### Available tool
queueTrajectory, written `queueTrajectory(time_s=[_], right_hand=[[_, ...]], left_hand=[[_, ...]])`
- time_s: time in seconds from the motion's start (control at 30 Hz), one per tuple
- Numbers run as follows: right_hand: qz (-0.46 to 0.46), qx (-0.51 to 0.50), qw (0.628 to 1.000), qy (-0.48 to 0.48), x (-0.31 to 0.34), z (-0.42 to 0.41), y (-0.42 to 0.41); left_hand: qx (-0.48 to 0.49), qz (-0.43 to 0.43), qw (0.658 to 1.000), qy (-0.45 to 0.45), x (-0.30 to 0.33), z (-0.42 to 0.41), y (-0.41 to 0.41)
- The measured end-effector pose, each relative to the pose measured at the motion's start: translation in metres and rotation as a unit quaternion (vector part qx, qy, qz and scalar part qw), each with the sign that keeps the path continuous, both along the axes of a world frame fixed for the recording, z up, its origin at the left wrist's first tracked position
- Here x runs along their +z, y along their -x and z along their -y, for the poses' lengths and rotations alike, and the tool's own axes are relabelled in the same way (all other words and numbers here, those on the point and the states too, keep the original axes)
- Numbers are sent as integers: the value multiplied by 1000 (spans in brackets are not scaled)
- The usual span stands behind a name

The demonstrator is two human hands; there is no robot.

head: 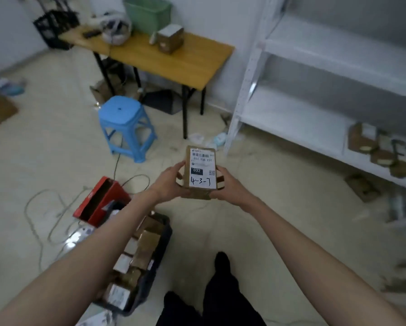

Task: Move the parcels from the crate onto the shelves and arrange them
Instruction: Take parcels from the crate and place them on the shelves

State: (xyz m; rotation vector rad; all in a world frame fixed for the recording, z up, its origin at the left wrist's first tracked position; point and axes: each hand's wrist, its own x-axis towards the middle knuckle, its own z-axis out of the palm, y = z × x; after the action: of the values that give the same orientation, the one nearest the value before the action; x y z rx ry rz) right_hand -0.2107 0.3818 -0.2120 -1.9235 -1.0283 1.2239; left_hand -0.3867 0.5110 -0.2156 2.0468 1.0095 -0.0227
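The parcel (200, 171) is held up in the air in front of the person, over the bare floor (279, 208), between the crate (159, 250) and the shelves (315, 118). It touches none of them. Its label faces up toward the camera, with "032" printed on it and "4-3-7" written by hand, so I think it is held like this to read the label before a place is chosen.

The left hand (169, 184) presses on the left side of the parcel and the right hand (228, 189) on the right side, with fingers going under it. Both hands are closed on the parcel, one on each side. Two hands keep the label flat and steady, which helps the reading.

The crate stands on the floor at the lower left, under the left arm, and more parcels lie in it, so most of the task is probably not done yet. Just beside its far end is an open red box (100, 201).

On the right, some parcels (383, 151) already lie in a group near the front edge of a lower shelf. The shelf boards above it look bare in the part that is visible. The written code may tell the shelf and position, but this is only my guess.

Further away are a blue stool (126, 123) and a table (173, 60).
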Motion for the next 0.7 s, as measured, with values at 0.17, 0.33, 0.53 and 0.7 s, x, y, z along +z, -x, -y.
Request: queueTrajectory(time_s=[0.17,0.33,0.53,0.7], right_hand=[[24,-102,991,-80,48,57,-86],[67,-189,969,-144,90,105,-180],[144,-257,941,-165,143,161,-297],[195,-282,924,-171,179,195,-370]], left_hand=[[-92,69,992,-50,51,20,-108],[-165,143,973,-79,108,50,-228],[-229,186,949,-111,158,91,-373],[-267,222,930,-121,191,119,-461]])
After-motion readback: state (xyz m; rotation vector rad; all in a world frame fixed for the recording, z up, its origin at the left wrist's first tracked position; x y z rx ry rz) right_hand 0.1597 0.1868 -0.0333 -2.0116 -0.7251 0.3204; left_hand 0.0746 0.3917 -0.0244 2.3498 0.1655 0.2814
